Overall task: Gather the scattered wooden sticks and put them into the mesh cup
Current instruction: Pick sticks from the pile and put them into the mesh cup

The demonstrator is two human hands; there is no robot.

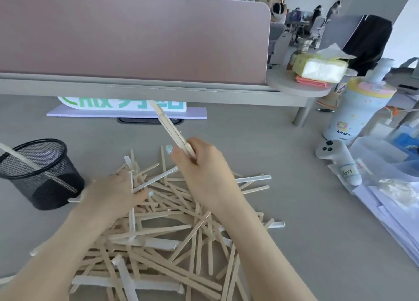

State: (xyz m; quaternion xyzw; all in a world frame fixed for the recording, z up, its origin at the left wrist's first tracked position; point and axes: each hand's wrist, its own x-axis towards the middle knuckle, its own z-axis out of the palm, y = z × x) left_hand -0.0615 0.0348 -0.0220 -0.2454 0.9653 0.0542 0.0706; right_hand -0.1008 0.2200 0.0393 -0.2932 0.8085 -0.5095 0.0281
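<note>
A big heap of pale wooden sticks lies scattered on the grey desk, some in white paper wrappers. My right hand grips a small bundle of sticks that points up and to the left above the heap. My left hand rests on the heap's left side, its fingers around a wrapped stick. The black mesh cup stands at the left, apart from the heap, with one stick leaning inside it.
A pink partition on a raised shelf closes the back. A white sign sits beneath it. At the right stand a pastel bottle, a white controller, a tissue pack and stacked papers.
</note>
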